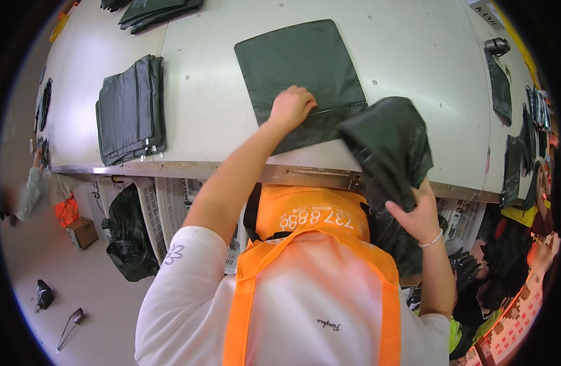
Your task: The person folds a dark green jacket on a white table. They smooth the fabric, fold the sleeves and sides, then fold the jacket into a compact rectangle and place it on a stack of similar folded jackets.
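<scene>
Clamping loose cloth (393, 140) at three o'clock in right grip (422, 213), touching flat cloth (299, 61) at twelve with left grip (289, 110) (cannot tell if closed), could crease either by hasty pulling.

The left one of two head-worn fisheye cameras is looking steeply down from above the person's white shirt (317, 293). It is facing across the near edge of the tabletop (201, 110) and taking in the left hand (291, 107) and the right hand (418, 213) at close range. Its wide lens is bending straight edges and reaching the floor (112, 311) at left.
</scene>
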Action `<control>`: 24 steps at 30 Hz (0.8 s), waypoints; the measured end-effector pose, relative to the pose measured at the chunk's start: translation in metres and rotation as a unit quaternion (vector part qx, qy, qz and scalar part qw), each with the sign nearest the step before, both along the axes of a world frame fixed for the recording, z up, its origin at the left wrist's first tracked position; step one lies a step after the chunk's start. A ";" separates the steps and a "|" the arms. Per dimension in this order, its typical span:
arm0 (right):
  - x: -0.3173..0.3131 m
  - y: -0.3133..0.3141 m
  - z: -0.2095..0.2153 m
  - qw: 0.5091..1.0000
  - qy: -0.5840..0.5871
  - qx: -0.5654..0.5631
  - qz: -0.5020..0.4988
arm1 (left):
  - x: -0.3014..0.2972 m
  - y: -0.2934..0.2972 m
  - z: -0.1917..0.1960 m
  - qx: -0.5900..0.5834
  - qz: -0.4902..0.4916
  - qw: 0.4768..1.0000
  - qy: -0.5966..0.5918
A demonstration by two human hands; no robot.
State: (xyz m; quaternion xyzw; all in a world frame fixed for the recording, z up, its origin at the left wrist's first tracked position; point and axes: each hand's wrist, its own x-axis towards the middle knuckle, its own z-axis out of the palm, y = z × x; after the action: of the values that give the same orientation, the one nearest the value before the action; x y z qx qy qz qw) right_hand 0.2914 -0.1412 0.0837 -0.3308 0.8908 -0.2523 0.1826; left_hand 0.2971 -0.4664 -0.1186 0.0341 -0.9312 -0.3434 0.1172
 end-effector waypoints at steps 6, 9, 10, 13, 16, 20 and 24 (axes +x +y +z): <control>0.023 -0.025 -0.009 0.994 -0.028 0.035 0.099 | 0.016 0.002 0.006 0.007 -0.035 0.999 0.036; 0.023 -0.030 -0.008 0.991 -0.043 0.042 0.119 | 0.014 0.004 -0.002 -0.001 -0.008 0.999 0.033; 0.023 -0.033 -0.007 0.990 -0.039 0.044 0.128 | 0.012 0.003 -0.001 -0.003 -0.005 1.000 0.020; 0.026 -0.037 -0.012 0.987 -0.023 0.009 0.158 | 0.001 -0.005 0.015 0.162 0.019 0.985 -0.060; 0.022 -0.052 -0.027 0.979 -0.031 0.034 0.198 | -0.004 -0.022 0.082 0.222 -0.054 0.963 -0.145; 0.009 -0.089 -0.049 0.978 -0.002 0.052 0.203 | 0.012 -0.037 0.136 0.179 -0.212 0.934 -0.224; -0.008 -0.099 -0.070 0.991 0.000 0.070 0.117 | 0.032 -0.071 0.132 0.278 -0.107 0.927 -0.227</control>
State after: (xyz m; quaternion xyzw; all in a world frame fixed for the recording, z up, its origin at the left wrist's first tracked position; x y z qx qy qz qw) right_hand 0.2839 -0.2406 0.0142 -0.4198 0.8613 -0.1663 0.2331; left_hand 0.3295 -0.5377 0.0136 0.0425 -0.7982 -0.5821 -0.1493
